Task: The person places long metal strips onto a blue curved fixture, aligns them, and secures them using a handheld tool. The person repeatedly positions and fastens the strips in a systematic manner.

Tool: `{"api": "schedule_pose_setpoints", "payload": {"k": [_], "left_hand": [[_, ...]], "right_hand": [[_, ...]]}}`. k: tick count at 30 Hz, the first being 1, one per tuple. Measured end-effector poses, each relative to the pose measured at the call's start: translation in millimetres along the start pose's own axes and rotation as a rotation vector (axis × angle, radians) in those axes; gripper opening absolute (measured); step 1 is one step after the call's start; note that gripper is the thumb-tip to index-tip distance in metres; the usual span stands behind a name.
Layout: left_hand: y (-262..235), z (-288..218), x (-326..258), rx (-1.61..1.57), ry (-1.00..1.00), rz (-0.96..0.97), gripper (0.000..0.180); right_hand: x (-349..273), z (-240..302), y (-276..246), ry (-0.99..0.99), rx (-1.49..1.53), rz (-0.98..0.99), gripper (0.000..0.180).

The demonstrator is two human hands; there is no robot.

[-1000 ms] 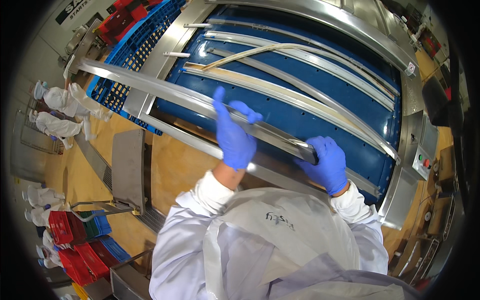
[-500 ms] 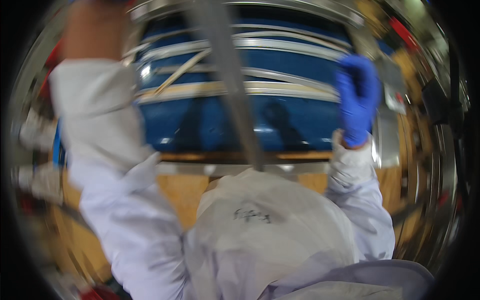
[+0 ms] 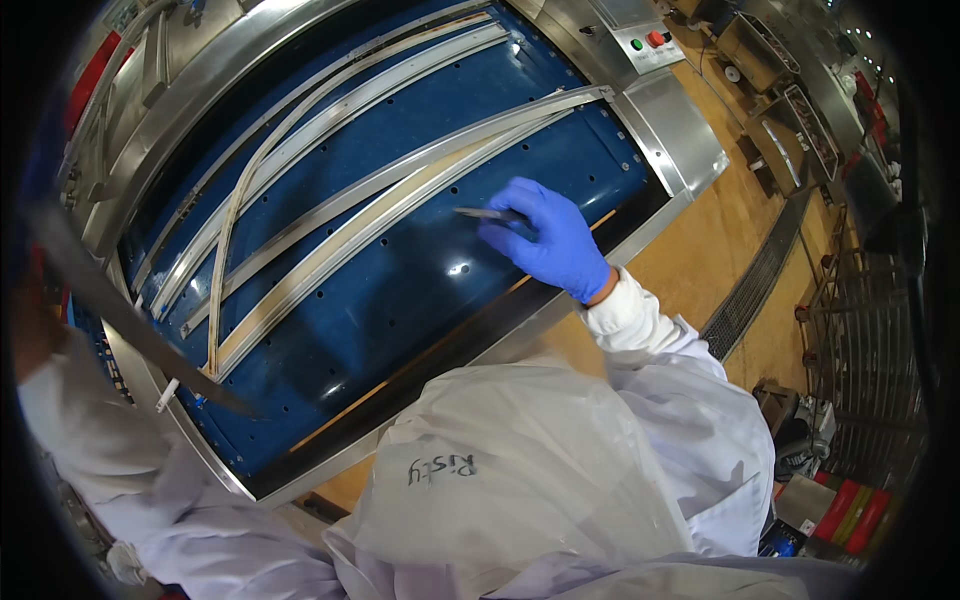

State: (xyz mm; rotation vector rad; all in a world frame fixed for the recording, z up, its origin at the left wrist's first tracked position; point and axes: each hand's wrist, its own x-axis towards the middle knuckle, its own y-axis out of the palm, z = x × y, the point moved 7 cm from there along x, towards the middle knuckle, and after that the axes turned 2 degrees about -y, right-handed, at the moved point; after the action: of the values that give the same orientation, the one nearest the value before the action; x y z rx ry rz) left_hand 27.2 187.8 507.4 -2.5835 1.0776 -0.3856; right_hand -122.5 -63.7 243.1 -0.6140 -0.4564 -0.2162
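The right hand (image 3: 548, 240), in a blue glove, is closed, thumb and fingers pinching a slim dark piece (image 3: 488, 213) above the blue bed (image 3: 400, 300), towards the bed's near right corner. The left hand (image 3: 45, 165) is dim and blurred at the rim of the view; a long grey strip (image 3: 130, 312) slants down from beside it, but how firmly the fingers close cannot be told. The strip passes in front of the bed's left edge and hides part of it, with its tip over the near left corner; whether it touches the surface is unclear.

Several lengths lie along the bed. Nearest is a cream-and-white rail (image 3: 345, 245), with a grey metal rail (image 3: 380, 185) close behind it; they draw together at the right edge. Farther back lies a white rail (image 3: 330, 122). A thin bowed cream strip (image 3: 234, 205) gets in the way at the left end, crossing the white and grey rails, its near end by the left end of the cream-and-white rail. A white peg (image 3: 168, 396) sticks out at the left edge.

Beyond the right edge stands a control box (image 3: 645, 48) with red and green buttons. A floor grate (image 3: 757, 278) runs past that side, near a wire rack (image 3: 855, 350).
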Motion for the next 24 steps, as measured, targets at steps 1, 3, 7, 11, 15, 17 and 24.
{"api": "schedule_pose_setpoints", "payload": {"k": [1, 3, 7, 11, 15, 17, 24], "left_hand": [[33, 63, 13, -0.045, -0.062, 0.083, 0.04], [102, 141, 18, -0.092, -0.211, 0.226, 0.04], [204, 251, -2, 0.098, -0.647, 0.447, 0.033], [261, 365, -20, -0.033, -0.698, 0.509, 0.036], [264, 411, -20, 0.361, -0.487, 0.514, 0.043], [259, 451, -24, 0.686, -0.245, 0.323, 0.044], [163, 406, -129, 0.762, -0.14, -0.491, 0.03]], "right_hand": [[-17, -24, -6, 0.139, -0.049, 0.024, 0.019], [-41, -51, -16, 0.202, -0.085, -0.019, 0.02], [-65, -97, 7, 0.261, -0.012, -0.023, 0.023], [-91, -150, 42, 0.4, -0.035, 0.036, 0.028], [-95, -184, 75, 0.406, -0.114, 0.056, 0.031], [-86, -187, 98, 0.355, -0.12, 0.126, 0.035], [-59, -188, 128, 0.294, -0.351, 0.269, 0.028]]}}
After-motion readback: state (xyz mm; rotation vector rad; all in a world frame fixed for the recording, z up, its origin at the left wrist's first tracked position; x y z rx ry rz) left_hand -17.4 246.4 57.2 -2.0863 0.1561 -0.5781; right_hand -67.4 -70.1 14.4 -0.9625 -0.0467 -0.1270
